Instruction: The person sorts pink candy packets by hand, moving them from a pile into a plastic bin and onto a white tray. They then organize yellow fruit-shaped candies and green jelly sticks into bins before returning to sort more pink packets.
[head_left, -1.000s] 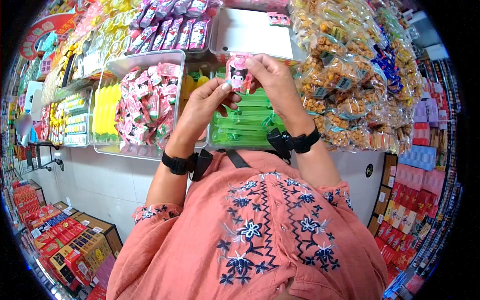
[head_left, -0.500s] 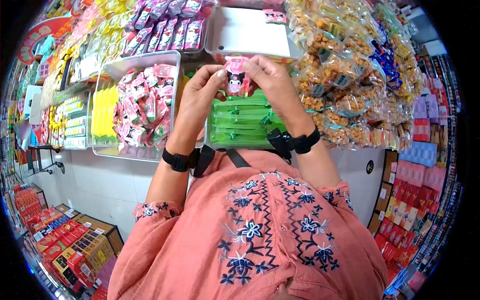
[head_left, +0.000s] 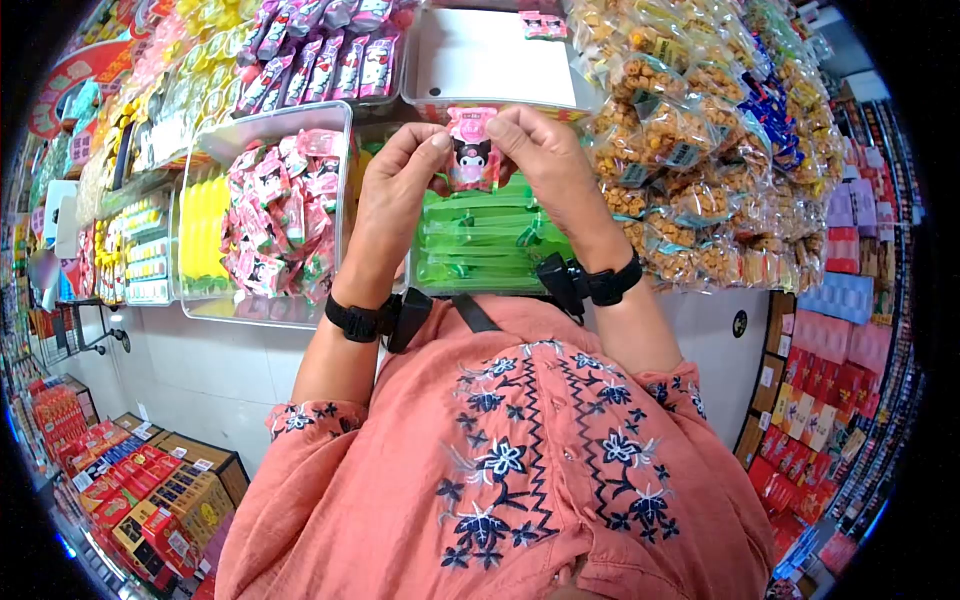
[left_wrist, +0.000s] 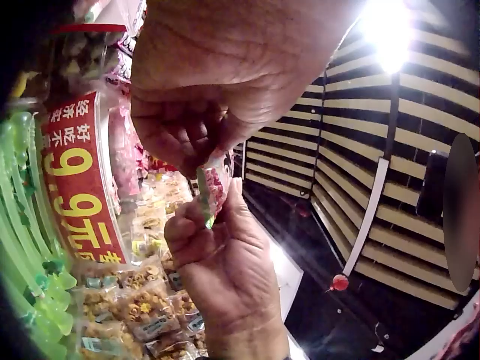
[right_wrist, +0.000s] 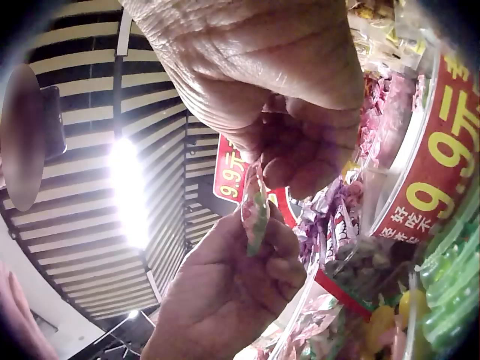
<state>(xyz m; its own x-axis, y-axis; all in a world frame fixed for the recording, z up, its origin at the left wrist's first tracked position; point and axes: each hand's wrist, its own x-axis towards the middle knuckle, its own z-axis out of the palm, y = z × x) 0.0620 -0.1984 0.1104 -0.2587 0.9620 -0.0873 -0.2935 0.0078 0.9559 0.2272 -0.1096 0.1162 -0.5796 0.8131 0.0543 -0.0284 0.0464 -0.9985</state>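
Observation:
A small pink packet (head_left: 472, 152) with a black-hooded cartoon character faces up between both hands in the head view. The left hand (head_left: 392, 190) pinches its left edge with thumb and fingers, and the right hand (head_left: 550, 170) pinches its right edge. Seen edge-on in the left wrist view, the packet (left_wrist: 214, 187) spans the gap between the left hand (left_wrist: 232, 60) and the right hand (left_wrist: 229, 277). The right wrist view also shows the thin packet (right_wrist: 256, 210) held from both sides.
Left of the hands stands a clear bin (head_left: 345, 180) of similar pink packets (head_left: 270, 215). Green packaged sticks (head_left: 485, 240) lie below the hands. Bagged brown snacks (head_left: 690, 160) are piled at the right. Behind is a white tray (head_left: 490, 60) with a small pink packet (head_left: 543, 25).
The left fingers have shifted up along the packet's left side, and the packet now hangs straighter and more squarely between the hands. The shelf view has shifted slightly left.

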